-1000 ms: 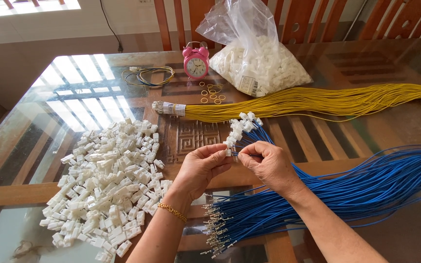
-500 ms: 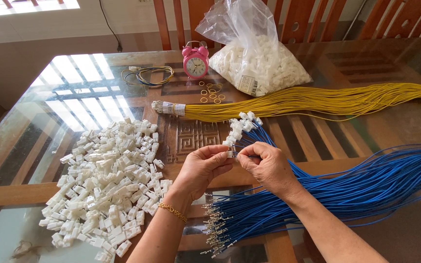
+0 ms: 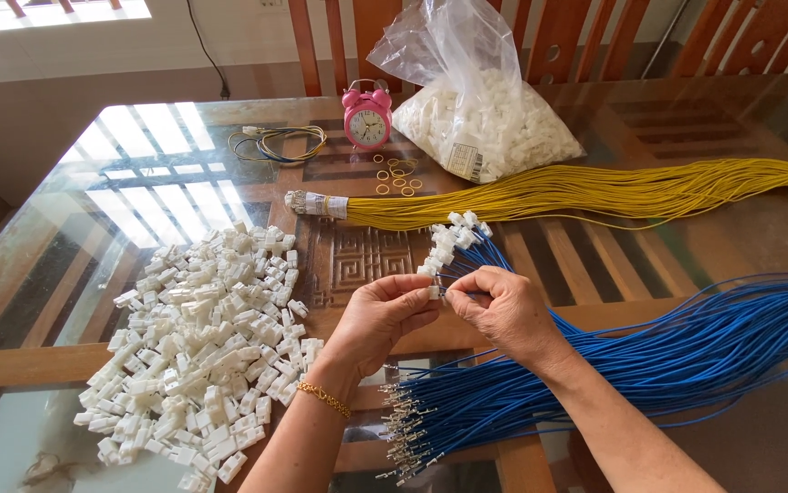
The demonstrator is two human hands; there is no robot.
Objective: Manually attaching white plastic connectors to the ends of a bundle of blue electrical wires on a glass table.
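Standing beside the glass-topped table (image 3: 138,183), I judged the work to be somewhere in its early middle. A small cluster of blue wires already capped with white connectors (image 3: 453,239) lay fanned just beyond the hands, while a far larger bundle of blue wires (image 3: 667,365) with bare metal ends stretched across the right side, its tips bristling near the front edge. To the left a big heap of loose white connectors (image 3: 198,351) waited, so much more seemed left than done, as far as I could tell. The left hand (image 3: 377,315) was closed in a pinch, thumb and fingertips holding one small white connector (image 3: 432,292) between the two hands, above the table's middle. The right hand (image 3: 503,309) was likewise pinched shut, gripping what looked like a single blue wire right at that connector; whether the wire's end was already seated inside, I could not tell. The piece itself looked like a tiny blocky white plastic housing, mostly hidden by fingers. Farther back lay a bound bundle of yellow wires (image 3: 594,192), untouched, a clear plastic bag of more white parts (image 3: 485,119), a pink alarm clock (image 3: 366,117), some rubber bands (image 3: 396,173) and a short coil of wire (image 3: 275,143).
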